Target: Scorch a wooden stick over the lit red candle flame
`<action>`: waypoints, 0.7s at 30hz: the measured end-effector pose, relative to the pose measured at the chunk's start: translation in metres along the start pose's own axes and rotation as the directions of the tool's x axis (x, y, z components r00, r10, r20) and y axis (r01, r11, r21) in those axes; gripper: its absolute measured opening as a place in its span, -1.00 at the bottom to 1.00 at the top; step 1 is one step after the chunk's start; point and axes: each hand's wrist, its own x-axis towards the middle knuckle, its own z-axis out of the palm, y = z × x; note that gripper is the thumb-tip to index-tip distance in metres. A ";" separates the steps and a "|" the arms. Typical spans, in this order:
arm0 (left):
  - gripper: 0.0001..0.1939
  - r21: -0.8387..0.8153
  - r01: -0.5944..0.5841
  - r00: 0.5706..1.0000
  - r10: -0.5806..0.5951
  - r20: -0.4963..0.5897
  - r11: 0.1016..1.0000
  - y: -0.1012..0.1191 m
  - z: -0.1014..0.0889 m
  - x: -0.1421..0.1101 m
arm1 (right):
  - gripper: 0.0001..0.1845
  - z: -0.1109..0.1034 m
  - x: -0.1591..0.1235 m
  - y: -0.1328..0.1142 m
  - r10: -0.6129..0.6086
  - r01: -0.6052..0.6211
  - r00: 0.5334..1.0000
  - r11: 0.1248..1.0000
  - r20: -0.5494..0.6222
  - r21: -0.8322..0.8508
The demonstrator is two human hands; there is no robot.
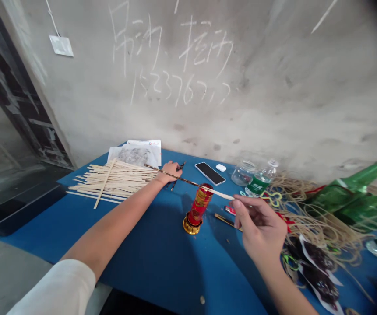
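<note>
My right hand (260, 225) pinches the pale end of a long thin stick (188, 182) that slants up to the left, its far part dark and patterned. The stick passes over the top of a red candle on a gold base (199, 208) standing on the blue table (149, 258). My left hand (169, 170) reaches far forward with curled fingers, resting at the right end of a pile of pale wooden sticks (112, 181). What its fingers hold, if anything, is hidden.
Papers (137, 153) lie behind the stick pile. A black phone (209, 173), a small white case (220, 167), a glass jar (243, 173) and a plastic bottle (259, 181) sit near the concrete wall. Straw strands (319, 218) and green packets (362, 192) crowd the right side.
</note>
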 end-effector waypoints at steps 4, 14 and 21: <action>-0.63 -0.176 -0.020 0.972 0.060 0.229 0.984 -0.005 -0.060 0.004 | -0.88 -0.004 0.004 0.001 -0.012 0.012 1.000 1.000 -0.011 0.010; -0.50 -0.570 -0.142 0.627 0.519 0.581 0.809 -0.008 -0.184 -0.050 | -0.87 -0.010 0.010 0.006 -0.006 0.007 0.999 1.000 -0.053 0.002; -0.68 -0.482 -0.241 0.616 0.516 0.595 0.842 0.015 -0.198 -0.071 | -0.87 -0.013 0.009 0.006 -0.025 0.025 0.999 1.000 -0.035 -0.005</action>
